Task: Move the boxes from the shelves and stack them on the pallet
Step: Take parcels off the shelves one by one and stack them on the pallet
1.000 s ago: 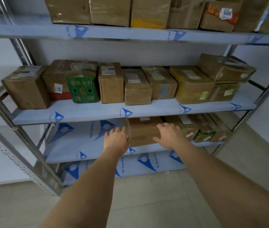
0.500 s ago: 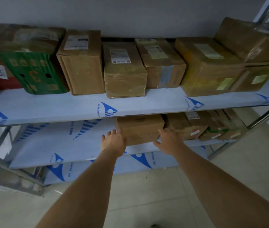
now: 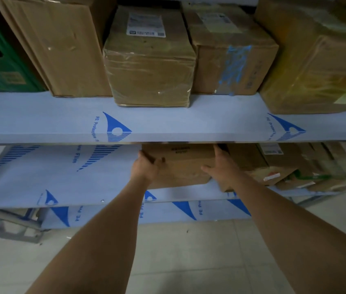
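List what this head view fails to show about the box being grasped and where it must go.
- Plain brown cardboard box: its rear is hidden under the film-covered upper shelf; its printed text is blurred.
- Left hand and right hand: fingers partly hidden behind the box's sides.
- Pallet: outside the head view.

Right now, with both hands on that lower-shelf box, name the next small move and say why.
Probably slide the box straight out toward you. The left hand and right hand grip its two sides, but it sits on the lower shelf, close under the upper shelf.
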